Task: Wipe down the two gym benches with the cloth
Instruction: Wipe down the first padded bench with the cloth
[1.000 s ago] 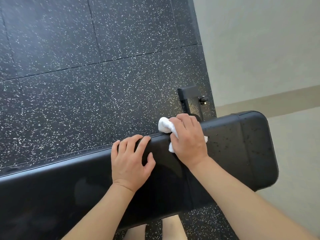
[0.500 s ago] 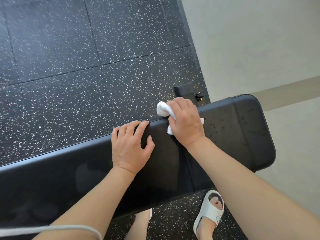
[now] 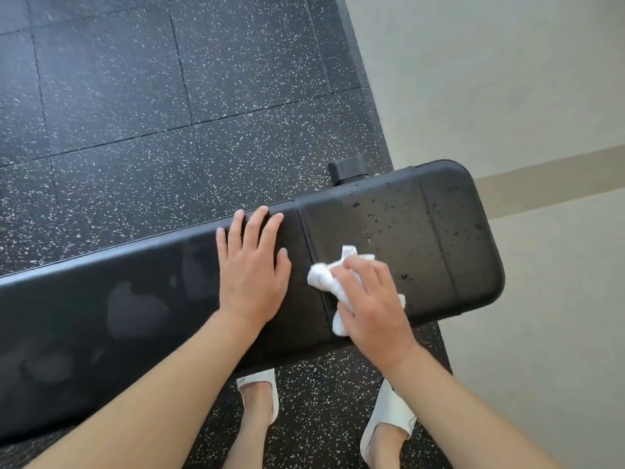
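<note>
A long black padded gym bench (image 3: 422,238) runs across the view from lower left to right, its right end section dotted with water drops. My right hand (image 3: 372,309) presses a crumpled white cloth (image 3: 324,277) onto the pad near the seam between the two sections, with its fingers bent over the cloth. My left hand (image 3: 252,265) lies flat on the pad just left of the cloth, fingers straight and reaching the far edge. Only one bench is in view.
Black speckled rubber floor tiles (image 3: 169,113) lie beyond the bench. A pale wall (image 3: 507,79) stands close on the right. A black frame foot (image 3: 348,167) pokes out behind the bench. My feet in white slides (image 3: 389,418) stand under the near edge.
My right hand has drawn the cloth from the bench's far edge back toward me onto the middle of the pad. My left hand has flattened, its fingers no longer curled over the far edge.
</note>
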`<state>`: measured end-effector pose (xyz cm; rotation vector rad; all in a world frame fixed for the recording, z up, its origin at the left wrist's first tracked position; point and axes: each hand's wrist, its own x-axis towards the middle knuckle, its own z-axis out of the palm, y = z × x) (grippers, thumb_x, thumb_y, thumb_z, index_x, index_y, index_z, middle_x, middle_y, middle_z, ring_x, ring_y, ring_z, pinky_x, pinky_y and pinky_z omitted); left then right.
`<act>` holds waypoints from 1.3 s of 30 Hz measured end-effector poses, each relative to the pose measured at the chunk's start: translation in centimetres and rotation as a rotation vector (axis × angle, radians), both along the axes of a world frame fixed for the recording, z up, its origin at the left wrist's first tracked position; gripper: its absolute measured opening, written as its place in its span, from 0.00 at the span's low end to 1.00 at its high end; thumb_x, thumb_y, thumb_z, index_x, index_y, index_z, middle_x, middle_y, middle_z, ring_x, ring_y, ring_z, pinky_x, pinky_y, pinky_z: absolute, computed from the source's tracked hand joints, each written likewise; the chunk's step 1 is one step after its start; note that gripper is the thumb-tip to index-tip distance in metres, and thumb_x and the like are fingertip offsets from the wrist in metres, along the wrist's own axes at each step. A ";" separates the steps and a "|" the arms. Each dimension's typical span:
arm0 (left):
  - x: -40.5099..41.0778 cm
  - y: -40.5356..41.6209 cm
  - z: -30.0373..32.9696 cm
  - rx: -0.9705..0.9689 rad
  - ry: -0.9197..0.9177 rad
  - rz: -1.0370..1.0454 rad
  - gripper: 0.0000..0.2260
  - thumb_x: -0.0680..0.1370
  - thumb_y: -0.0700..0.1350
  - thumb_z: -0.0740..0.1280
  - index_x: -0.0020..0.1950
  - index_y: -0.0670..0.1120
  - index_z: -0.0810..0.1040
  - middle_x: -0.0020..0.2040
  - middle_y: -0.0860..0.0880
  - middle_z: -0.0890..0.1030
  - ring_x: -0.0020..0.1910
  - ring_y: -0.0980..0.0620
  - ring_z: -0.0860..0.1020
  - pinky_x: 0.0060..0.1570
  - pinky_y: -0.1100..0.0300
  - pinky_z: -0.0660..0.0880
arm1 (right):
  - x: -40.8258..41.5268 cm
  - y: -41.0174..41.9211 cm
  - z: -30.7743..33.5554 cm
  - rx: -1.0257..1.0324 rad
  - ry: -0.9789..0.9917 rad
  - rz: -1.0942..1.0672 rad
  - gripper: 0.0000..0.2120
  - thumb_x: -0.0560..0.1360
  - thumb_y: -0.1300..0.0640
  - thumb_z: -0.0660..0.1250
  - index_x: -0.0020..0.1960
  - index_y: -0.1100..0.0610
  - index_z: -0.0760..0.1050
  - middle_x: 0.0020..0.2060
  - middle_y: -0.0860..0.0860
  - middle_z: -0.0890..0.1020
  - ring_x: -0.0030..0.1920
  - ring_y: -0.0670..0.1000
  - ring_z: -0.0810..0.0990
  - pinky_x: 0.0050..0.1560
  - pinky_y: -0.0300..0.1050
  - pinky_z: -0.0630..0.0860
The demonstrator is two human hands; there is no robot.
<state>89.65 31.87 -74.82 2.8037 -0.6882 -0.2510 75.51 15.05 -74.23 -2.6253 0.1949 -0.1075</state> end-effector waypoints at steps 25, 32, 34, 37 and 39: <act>-2.7 -1.9 -2.7 -0.007 -0.156 0.185 0.28 0.80 0.50 0.58 0.81 0.51 0.67 0.83 0.47 0.64 0.84 0.40 0.57 0.81 0.35 0.54 | 12.1 -9.0 -1.3 -0.027 -0.180 -0.047 0.14 0.69 0.71 0.64 0.54 0.64 0.79 0.54 0.59 0.81 0.55 0.58 0.76 0.62 0.53 0.74; -2.6 -2.0 -2.5 -0.008 -0.150 0.184 0.28 0.79 0.49 0.58 0.80 0.49 0.69 0.82 0.45 0.65 0.83 0.38 0.59 0.80 0.34 0.56 | 13.3 -9.3 -1.4 -0.046 -0.155 -0.229 0.10 0.70 0.66 0.63 0.50 0.62 0.78 0.48 0.57 0.80 0.48 0.60 0.76 0.52 0.56 0.74; -2.6 -2.1 -2.5 -0.007 -0.150 0.187 0.28 0.79 0.49 0.58 0.80 0.49 0.69 0.82 0.45 0.66 0.83 0.38 0.59 0.80 0.34 0.56 | 14.4 -5.1 -1.5 -0.001 -0.169 -0.124 0.08 0.69 0.65 0.63 0.47 0.61 0.77 0.45 0.57 0.79 0.46 0.62 0.75 0.51 0.60 0.74; -2.5 -2.0 -2.6 -0.012 -0.142 0.190 0.28 0.80 0.50 0.57 0.80 0.49 0.69 0.83 0.46 0.65 0.83 0.38 0.59 0.80 0.34 0.55 | 15.3 0.5 -1.5 0.047 -0.172 -0.024 0.07 0.71 0.64 0.68 0.49 0.61 0.78 0.49 0.58 0.80 0.51 0.62 0.77 0.55 0.57 0.74; -2.5 -2.0 -2.7 -0.008 -0.144 0.187 0.28 0.80 0.50 0.57 0.81 0.49 0.69 0.83 0.46 0.65 0.83 0.38 0.59 0.80 0.34 0.55 | 15.2 1.0 -1.7 0.070 -0.173 -0.056 0.09 0.71 0.64 0.70 0.52 0.62 0.80 0.53 0.59 0.80 0.53 0.62 0.77 0.54 0.56 0.74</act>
